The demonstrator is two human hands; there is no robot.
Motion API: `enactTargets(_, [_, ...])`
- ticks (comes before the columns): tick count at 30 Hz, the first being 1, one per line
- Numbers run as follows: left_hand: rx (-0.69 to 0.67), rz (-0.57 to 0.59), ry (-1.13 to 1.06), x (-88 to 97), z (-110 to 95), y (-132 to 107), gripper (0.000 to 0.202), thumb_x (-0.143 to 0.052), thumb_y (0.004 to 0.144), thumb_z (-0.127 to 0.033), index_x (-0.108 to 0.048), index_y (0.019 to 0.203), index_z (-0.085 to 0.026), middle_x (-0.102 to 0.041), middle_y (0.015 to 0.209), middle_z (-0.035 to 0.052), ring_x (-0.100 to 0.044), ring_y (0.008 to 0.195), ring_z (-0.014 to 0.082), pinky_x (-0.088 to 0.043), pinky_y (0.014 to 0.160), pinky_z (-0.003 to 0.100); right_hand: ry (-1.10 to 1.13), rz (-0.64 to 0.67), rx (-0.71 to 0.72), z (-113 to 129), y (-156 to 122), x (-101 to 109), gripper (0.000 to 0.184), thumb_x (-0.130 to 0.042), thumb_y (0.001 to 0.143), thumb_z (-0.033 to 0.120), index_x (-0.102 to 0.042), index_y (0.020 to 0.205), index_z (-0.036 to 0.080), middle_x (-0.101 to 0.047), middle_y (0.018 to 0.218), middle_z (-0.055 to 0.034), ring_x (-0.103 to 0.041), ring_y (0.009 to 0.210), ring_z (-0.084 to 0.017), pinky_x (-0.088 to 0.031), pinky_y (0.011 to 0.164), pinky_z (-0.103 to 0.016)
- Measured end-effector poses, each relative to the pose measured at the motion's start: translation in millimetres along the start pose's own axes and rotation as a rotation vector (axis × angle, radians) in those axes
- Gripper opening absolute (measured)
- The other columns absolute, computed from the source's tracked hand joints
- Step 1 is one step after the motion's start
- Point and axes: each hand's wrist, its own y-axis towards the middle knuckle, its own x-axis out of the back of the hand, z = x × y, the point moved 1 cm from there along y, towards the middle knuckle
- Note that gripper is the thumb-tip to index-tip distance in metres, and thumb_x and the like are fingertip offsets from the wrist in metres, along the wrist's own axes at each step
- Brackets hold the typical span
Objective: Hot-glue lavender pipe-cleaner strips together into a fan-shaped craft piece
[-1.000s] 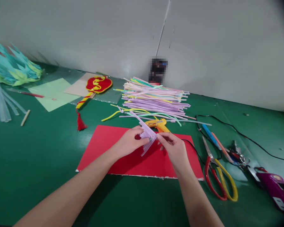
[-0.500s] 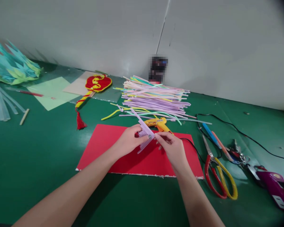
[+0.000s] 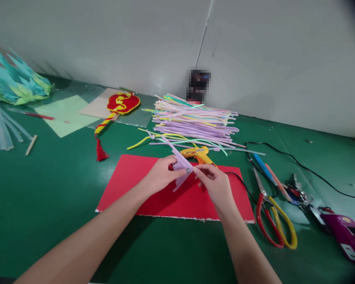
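Lilac pipe cleaners (image 3: pixel 180 161), bent into nested V shapes, are gripped between the thumb and fingers of my left hand (image 3: pixel 164 173). My right hand (image 3: pixel 213 181) pinches the pointed end of the same lilac piece. Both hands hover over a red board (image 3: pixel 130 177) with a ragged white front edge. Just behind the fingers lies a yellow hot glue gun (image 3: pixel 202 154), partly hidden by the hands. A large pile of pastel pipe cleaners (image 3: pixel 195 122) lies beyond it.
On the right are red-and-yellow-handled scissors (image 3: pixel 264 201), keys (image 3: pixel 301 197), a purple tool (image 3: pixel 343 232) and a black cord (image 3: pixel 301 159). Leftward lie a red-and-yellow fan (image 3: pixel 122 103) with a tassel, green paper (image 3: pixel 62 118), clear glue sticks (image 3: pixel 0 126) and a teal leafy bundle (image 3: pixel 14 79).
Hardly anything differs. Both hands keep their hold on the lilac pipe cleaners, and the whole view has shifted very slightly.
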Motion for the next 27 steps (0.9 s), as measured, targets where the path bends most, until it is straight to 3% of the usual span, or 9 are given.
enactTargets(27, [0.021,-0.018,0.022,0.5,-3.7,-1.4,0.022,-0.058,0.073,-0.03,-0.065,0.089,-0.017,-0.068,0.089,0.003,-0.061,0.079,0.0173,-0.045,0.067,0.026,-0.018,0.005,-0.022,4.4,-2.7,0.5,0.02,-0.064,0.071,0.038,-0.067,0.078,0.02,-0.064,0.07,-0.0028,-0.054,0.054,-0.012,-0.041,0.042,-0.022])
